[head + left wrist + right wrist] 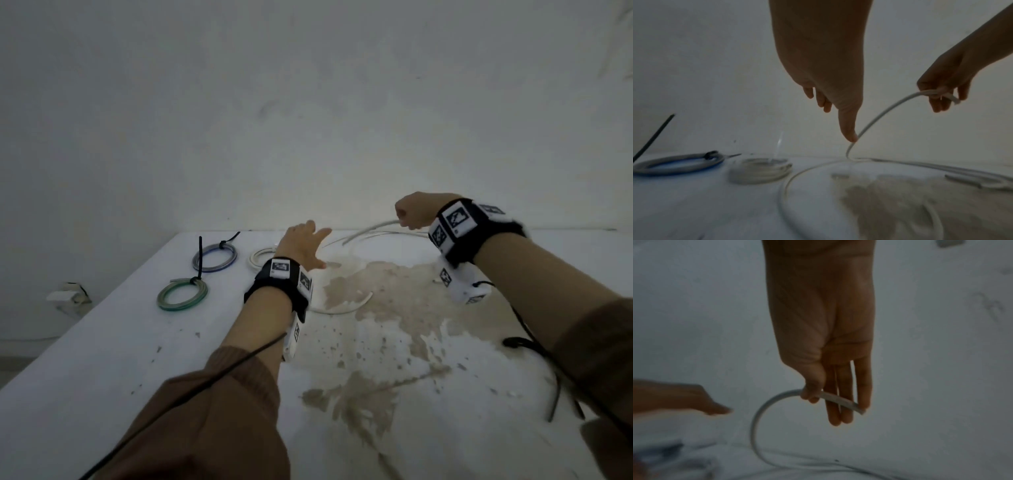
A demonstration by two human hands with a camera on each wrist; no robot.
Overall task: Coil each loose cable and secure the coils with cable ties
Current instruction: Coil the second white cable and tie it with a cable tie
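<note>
A loose white cable (363,230) (885,112) (764,408) curves up from the table's far side to my right hand (412,210) (941,92) (824,395), which pinches its end between thumb and fingers, raised above the table. My left hand (305,245) (838,104) hovers with spread, straight fingers just left of the cable and holds nothing. More of the white cable (342,308) loops on the table below that hand. Three tied coils lie at the left: blue-grey (214,257) (678,164), green (182,294) and white (261,259) (760,170).
The white table (102,342) has a large worn brown patch (394,308) in the middle. Black cable ties (555,401) lie near the right edge under my right forearm. A bare wall stands right behind the table's far edge. Wrist camera leads trail along both sleeves.
</note>
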